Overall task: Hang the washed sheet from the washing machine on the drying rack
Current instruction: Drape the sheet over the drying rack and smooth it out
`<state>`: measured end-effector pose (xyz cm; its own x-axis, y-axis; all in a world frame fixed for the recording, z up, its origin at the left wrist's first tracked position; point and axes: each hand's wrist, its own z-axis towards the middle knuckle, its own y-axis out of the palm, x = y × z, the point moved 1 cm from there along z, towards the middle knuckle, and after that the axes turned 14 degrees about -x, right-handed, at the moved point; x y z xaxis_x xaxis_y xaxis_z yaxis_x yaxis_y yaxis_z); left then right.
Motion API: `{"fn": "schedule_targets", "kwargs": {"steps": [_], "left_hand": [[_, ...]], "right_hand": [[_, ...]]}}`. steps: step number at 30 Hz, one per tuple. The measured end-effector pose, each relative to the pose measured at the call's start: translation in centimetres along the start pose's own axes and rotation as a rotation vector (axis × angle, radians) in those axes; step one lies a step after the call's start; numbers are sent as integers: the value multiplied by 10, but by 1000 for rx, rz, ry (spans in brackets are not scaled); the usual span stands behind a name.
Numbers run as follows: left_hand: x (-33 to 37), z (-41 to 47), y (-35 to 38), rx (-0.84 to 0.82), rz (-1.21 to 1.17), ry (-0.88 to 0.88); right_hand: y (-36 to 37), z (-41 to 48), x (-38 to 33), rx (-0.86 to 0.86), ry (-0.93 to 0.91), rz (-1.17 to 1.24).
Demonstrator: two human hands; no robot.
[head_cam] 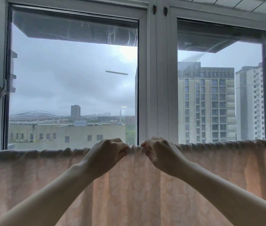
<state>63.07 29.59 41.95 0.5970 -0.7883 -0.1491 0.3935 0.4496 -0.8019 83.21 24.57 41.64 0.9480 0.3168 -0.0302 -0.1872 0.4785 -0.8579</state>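
Note:
A pale pink patterned sheet (pixel 133 190) hangs across the whole width of the view, its bunched top edge draped over a rail that the fabric hides. My left hand (pixel 107 154) pinches the gathered top edge just left of centre. My right hand (pixel 158 152) pinches the same edge just right of centre. The two hands are close together, a small wrinkled stretch of fabric between them. Both forearms reach up from the bottom corners.
Right behind the sheet stands a large white-framed window (pixel 153 79) with two panes, showing grey sky and tall buildings. A window latch (pixel 2 90) sits on the left frame. White ceiling panels (pixel 251 4) show at the top right.

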Motion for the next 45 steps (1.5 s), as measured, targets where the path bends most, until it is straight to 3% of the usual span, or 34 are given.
{"fn": "schedule_targets", "kwargs": {"steps": [10, 18, 28, 38, 45], "left_hand": [[24, 18, 13, 40, -83, 92], [-4, 2, -2, 62, -48, -52], [7, 14, 12, 53, -93, -28], [-43, -34, -16, -26, -70, -240], [-40, -41, -15, -16, -61, -229]], "right_hand": [[-10, -18, 32, -10, 53, -49], [-17, -21, 32, -33, 54, -15], [-10, -3, 3, 7, -68, 69], [4, 10, -10, 23, -107, 76], [18, 18, -30, 38, -204, 55]]}}
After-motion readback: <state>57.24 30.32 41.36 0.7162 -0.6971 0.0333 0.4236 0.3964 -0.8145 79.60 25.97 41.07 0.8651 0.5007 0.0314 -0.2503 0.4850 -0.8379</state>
